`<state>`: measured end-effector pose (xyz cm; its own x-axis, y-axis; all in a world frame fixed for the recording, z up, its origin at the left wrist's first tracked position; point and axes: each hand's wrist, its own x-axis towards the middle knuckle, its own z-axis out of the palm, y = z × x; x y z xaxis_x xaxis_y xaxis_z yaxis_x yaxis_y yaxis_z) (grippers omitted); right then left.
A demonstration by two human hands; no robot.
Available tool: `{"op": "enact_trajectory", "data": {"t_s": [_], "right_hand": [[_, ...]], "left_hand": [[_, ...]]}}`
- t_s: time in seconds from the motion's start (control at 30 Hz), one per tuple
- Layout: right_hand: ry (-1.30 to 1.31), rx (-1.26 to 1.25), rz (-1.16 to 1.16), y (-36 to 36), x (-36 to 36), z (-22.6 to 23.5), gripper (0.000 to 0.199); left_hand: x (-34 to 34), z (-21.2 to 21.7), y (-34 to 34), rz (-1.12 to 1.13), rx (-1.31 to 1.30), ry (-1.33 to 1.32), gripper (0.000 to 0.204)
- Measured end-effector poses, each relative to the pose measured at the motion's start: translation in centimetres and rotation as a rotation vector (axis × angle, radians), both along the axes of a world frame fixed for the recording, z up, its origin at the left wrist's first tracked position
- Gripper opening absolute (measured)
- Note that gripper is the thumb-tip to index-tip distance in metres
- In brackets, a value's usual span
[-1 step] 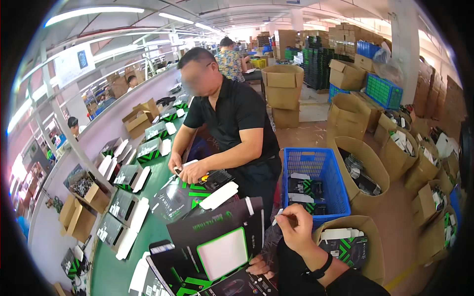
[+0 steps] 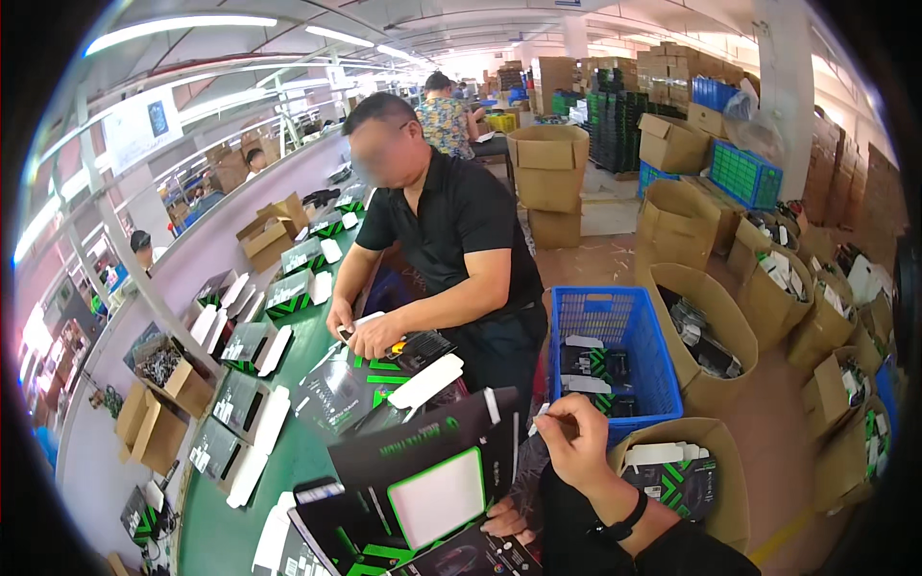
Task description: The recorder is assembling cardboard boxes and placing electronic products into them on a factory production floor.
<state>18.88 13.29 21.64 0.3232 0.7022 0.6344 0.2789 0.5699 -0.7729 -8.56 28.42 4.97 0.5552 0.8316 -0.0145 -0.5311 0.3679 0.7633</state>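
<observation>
At the lower centre of the frame the person's right hand (image 2: 574, 444) is raised above the bench edge with fingers curled, pinching a small white tab or flap (image 2: 540, 415) at the top right corner of a black-and-green carton (image 2: 423, 470); the grip looks like a fingertip pinch, suited to folding or tucking a thin flap rather than carrying weight; the left hand (image 2: 507, 521) lies lower, just under the carton's bottom right edge, fingers spread against it, apparently steadying it from below, though most of that hand is hidden and whether it grasps cannot be told; the carton stands tilted with its white window facing up toward the camera, so the flap end is within easy reach; flat cartons (image 2: 245, 346) of the same kind lie in a row up the green bench (image 2: 293, 461) toward the upper left, probably laid out for picking one by one; a co-worker (image 2: 461, 230) in a black shirt, centre frame, bends over a carton with both hands; a blue crate (image 2: 615, 331) sits right of centre, between the two people, with brown bags (image 2: 706, 384) of parts beside it.
</observation>
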Motion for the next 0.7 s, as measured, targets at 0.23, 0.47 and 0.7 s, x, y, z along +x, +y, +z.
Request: {"op": "enact_trajectory", "data": {"t_s": [0.23, 0.47, 0.7], "right_hand": [[-0.118, -0.026, -0.103, 1.6, 0.2, 0.4, 0.018], [-0.378, 0.140, -0.067, 1.4, 1.3, 1.0, 0.033], [-0.610, 0.378, -0.127, 1.5, 1.6, 0.4, 0.035]], "left_hand": [[0.3, -2.2, -1.2, -0.196, -0.062, -0.230, 0.021], [1.1, -3.6, -3.6, -0.361, -0.124, -0.473, 0.019], [3.3, -3.7, -6.4, -0.532, -0.182, -0.720, 0.017]]}}
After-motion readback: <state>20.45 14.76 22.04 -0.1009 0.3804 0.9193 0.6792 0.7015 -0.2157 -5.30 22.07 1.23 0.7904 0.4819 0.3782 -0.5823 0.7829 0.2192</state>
